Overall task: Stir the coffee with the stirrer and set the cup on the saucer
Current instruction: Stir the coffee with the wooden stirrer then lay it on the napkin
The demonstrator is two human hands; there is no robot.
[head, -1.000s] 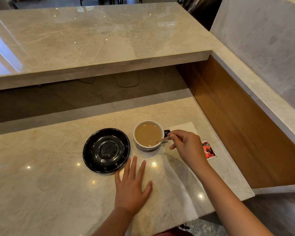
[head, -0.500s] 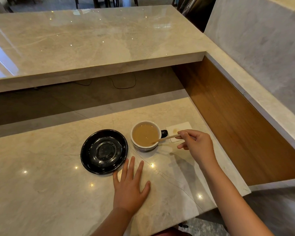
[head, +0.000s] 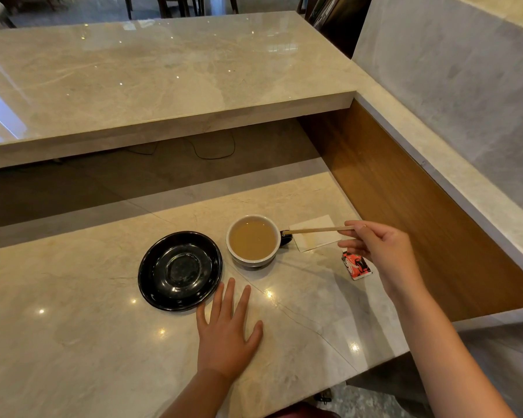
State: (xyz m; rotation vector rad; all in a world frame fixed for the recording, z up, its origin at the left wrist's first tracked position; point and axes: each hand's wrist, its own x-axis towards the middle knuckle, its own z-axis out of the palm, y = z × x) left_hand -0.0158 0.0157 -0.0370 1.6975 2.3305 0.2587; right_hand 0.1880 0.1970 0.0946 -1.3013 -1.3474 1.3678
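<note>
A white cup [head: 253,260] full of light-brown coffee stands on the marble counter, its dark handle [head: 286,237] pointing right. Just left of it sits an empty black saucer [head: 180,271]. My right hand [head: 381,251] pinches the end of a thin wooden stirrer [head: 317,230], held nearly level to the right of the cup, above its handle and a white napkin [head: 317,236]. The stirrer's tip is outside the coffee. My left hand [head: 227,330] lies flat on the counter in front of the saucer and cup, fingers spread, holding nothing.
A red and white sachet [head: 357,265] lies on the counter under my right hand. A wooden side panel [head: 420,212] walls the right side. A raised marble shelf [head: 163,86] overhangs the back, with a black cable [head: 215,149] beneath it. The counter's front edge is close to me.
My right hand has lifted the stirrer out of the coffee and drawn it to the right, over the napkin. The sachet is uncovered again. My left hand has stayed put.
</note>
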